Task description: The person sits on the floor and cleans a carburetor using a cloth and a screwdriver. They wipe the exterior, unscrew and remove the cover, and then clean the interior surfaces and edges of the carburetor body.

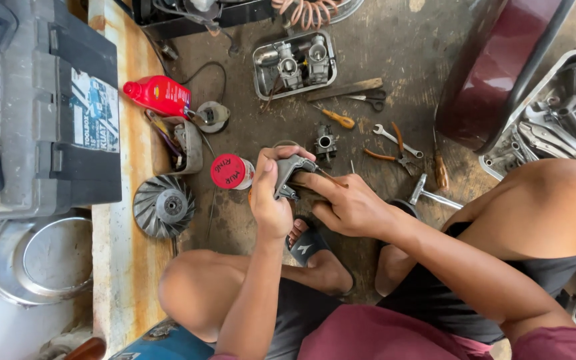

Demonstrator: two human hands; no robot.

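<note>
Squatting over the floor, the person grips a grey metal part in the left hand; the right hand pinches a thin rod against it. Just left stands a red-capped can; farther off, a carburettor, pliers and a tray.

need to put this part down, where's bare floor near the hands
Bare floor lies between the metal tray of carburetor parts and the maroon panel. It is crowded right of the hands around the pliers, wrench and hammer.
</note>
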